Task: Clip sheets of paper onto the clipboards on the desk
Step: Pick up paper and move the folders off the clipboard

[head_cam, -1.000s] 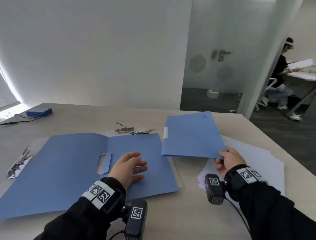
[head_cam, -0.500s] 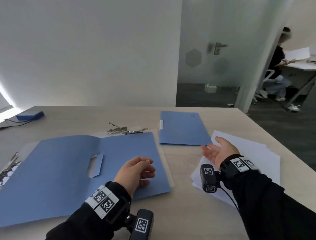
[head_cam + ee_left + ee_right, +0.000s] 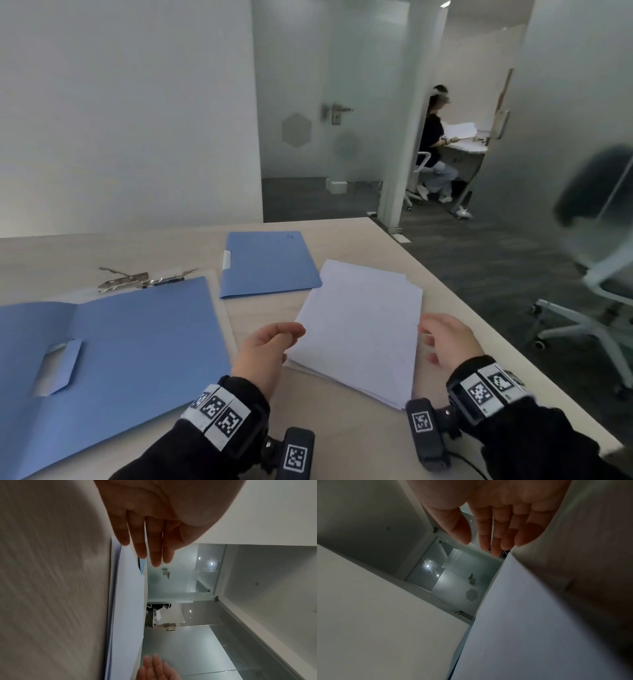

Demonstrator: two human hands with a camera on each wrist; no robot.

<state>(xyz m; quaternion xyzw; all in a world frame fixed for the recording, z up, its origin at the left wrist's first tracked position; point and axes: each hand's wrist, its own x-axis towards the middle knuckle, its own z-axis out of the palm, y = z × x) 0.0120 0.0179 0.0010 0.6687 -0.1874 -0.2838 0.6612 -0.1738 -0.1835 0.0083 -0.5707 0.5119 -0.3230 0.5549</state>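
Pale wood desk [image 3: 342,438], white walls; paper stack [image 3: 363,329] between empty hands.

White wall [image 3: 130,113], frosted glass door [image 3: 308,102], dark carpet [image 3: 479,260], swivel chair [image 3: 596,240], seated person [image 3: 435,144].

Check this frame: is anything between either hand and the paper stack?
Nothing visible. The left hand and right hand flank the paper stack on the desk, both open with only bare gaps to its edges.
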